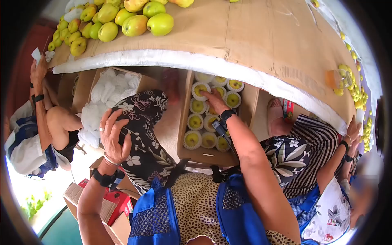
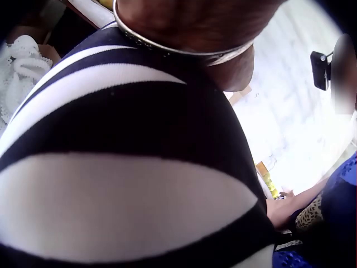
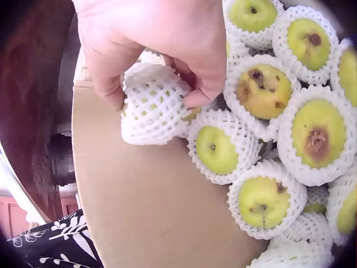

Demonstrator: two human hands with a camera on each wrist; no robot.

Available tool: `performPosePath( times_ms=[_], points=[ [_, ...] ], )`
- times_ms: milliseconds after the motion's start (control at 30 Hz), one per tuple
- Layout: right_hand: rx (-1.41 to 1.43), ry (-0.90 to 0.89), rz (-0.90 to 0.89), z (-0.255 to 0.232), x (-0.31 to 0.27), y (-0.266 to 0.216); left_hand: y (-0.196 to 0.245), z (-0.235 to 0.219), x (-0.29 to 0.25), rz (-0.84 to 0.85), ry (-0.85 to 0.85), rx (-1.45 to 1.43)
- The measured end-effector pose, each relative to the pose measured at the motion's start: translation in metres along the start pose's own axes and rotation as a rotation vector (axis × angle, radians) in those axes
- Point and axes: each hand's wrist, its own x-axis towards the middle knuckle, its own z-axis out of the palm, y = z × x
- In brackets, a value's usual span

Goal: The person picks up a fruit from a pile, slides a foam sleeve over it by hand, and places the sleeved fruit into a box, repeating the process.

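My right hand (image 1: 214, 102) grips a yellow-green apple in a white foam net at the upper left of an open carton (image 1: 183, 139). The right wrist view shows the thumb and fingers round the netted apple (image 3: 153, 109), close by the carton's cardboard wall (image 3: 134, 190). Beside it lie several more netted apples (image 3: 216, 149), some with brown patches at their ends. My left hand (image 1: 114, 134) is over the knee of the black flowered trousers (image 1: 143, 110), fingers loosely bent and holding nothing. The left wrist view has only its wrist with a bangle (image 2: 167, 49); its fingers are out of sight.
Loose apples (image 1: 134, 25) are heaped on the cardboard-covered table (image 1: 253, 36). A box of white foam nets (image 1: 108, 87) stands left of the carton. Other people sit at both sides, one with a hand (image 1: 38, 71) at the table's left end. Cartons (image 1: 75, 196) lie behind on the left.
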Motion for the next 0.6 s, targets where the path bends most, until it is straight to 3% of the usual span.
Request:
performPosePath(
  times_ms=[100,433,600],
  points=[
    [-0.005,0.009,-0.022,0.005,0.009,-0.002,0.001,-0.002,0.003,-0.01,-0.02,-0.003],
    [-0.183,0.038,-0.354,0.002,0.031,0.034,-0.001,0.0,0.006,-0.009,-0.018,-0.016],
    [-0.081,0.004,-0.335,0.003,0.022,0.035,0.001,0.0,0.005,-0.009,-0.026,-0.016]
  ],
)
